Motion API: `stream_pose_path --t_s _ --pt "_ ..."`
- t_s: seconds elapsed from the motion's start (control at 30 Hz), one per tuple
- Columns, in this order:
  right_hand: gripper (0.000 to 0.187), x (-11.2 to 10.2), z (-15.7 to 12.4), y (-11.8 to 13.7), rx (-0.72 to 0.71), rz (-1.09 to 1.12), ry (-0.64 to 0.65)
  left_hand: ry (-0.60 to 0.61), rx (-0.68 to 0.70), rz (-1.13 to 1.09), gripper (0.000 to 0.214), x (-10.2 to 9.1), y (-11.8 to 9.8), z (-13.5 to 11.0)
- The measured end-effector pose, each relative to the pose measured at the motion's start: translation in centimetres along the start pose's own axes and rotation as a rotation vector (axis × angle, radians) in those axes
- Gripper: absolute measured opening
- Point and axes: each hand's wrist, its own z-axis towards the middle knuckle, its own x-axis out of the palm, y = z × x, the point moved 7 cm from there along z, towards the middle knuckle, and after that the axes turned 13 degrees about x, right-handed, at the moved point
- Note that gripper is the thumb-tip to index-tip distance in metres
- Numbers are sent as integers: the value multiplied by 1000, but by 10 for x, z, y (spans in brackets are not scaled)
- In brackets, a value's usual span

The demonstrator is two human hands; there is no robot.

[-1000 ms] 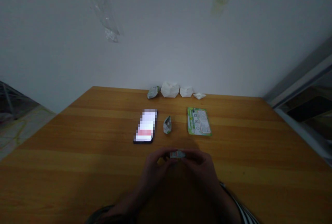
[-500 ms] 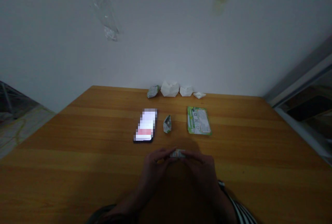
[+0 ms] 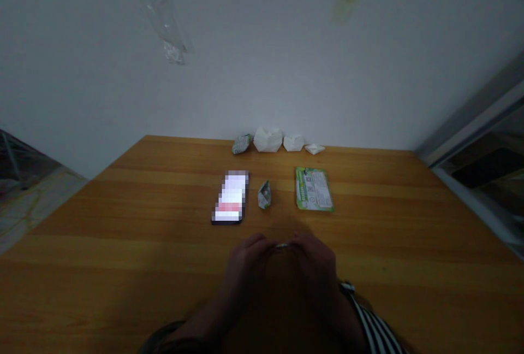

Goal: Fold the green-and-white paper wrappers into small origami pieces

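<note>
A small folded piece of printed paper (image 3: 281,246) is pinched between my two hands over the near part of the table, and only a thin edge of it shows. My left hand (image 3: 249,261) grips its left end and my right hand (image 3: 315,261) its right end, fingers closed on both sides. Just beyond my hands lies a small folded printed-paper boat (image 3: 264,195). Left of that is a phone (image 3: 231,198) with a lit, blurred screen. To the right lies a flat green-and-white printed packet (image 3: 314,189).
Along the wall at the table's (image 3: 123,206) back edge stand a printed folded paper piece (image 3: 241,144), a large white paper boat (image 3: 268,140), a smaller white one (image 3: 293,143) and a tiny flat one (image 3: 315,148). Clear tape (image 3: 174,51) sticks to the wall.
The folded paper has tilted, so its printed face no longer shows, only its edge. My fingers have curled closer around its ends.
</note>
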Motion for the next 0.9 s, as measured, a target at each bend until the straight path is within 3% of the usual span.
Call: stream_pose_path --t_s 0.37,0.57,0.67,0.8,0.9 --pt "17 6 1 -3 63 -128 41 24 -105 -50 19 3 1 5" --pt "15 16 -4 1 118 -163 123 48 -112 81 23 5 0 4" --pt "13 17 -2 0 180 -75 155 57 -157 72 26 6 5 4" --pt "19 13 3 -16 357 192 112 -47 -227 -255 20 6 12 6" --pt "24 14 3 -29 522 446 95 -128 -227 -453 39 6 12 7"
